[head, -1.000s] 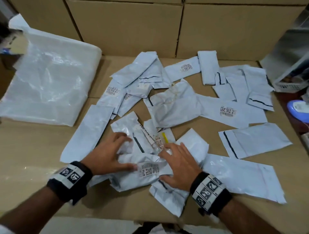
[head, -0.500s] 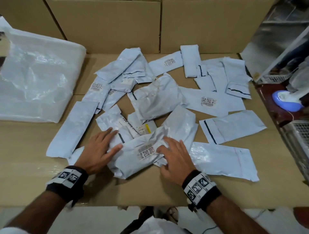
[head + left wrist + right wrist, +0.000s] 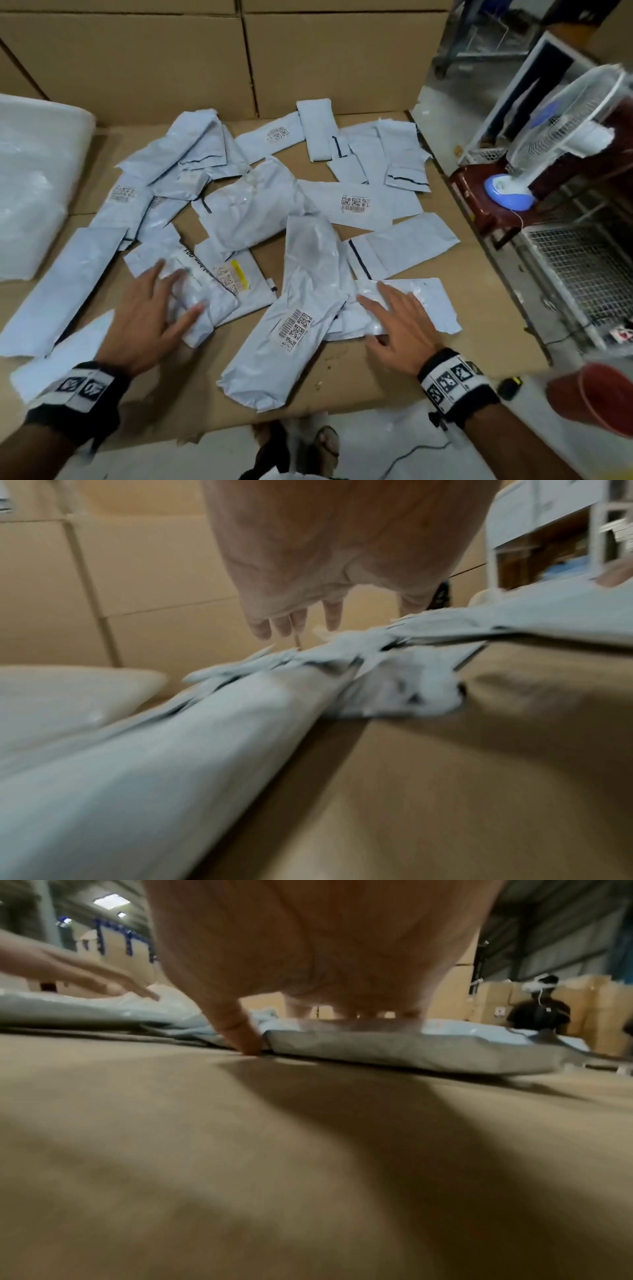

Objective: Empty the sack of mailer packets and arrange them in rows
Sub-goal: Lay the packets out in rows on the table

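Note:
Several pale grey mailer packets (image 3: 363, 205) lie scattered and overlapping on the cardboard surface (image 3: 428, 370). The emptied white sack (image 3: 34, 185) lies flat at the far left. My left hand (image 3: 171, 294) hovers with spread fingers (image 3: 291, 620) over a small crumpled packet (image 3: 205, 308). My right hand (image 3: 390, 315) presses flat on a glossy packet (image 3: 435, 305), also in the right wrist view as the packet (image 3: 411, 1047), with the thumb on the cardboard. Between my hands a long packet with a barcode label (image 3: 298, 308) lies diagonally.
A wall of cardboard boxes (image 3: 171, 61) closes the back. Off the right edge stand a white fan (image 3: 565, 120) on a dark red stool (image 3: 476, 192), a wire cage (image 3: 582, 267) and a red bucket (image 3: 596, 394). Another person (image 3: 537, 1010) stands in the background.
My hands have let go of the barcode packet and moved apart. It now lies stretched out between them. The right hand has shifted right onto the glossy packet.

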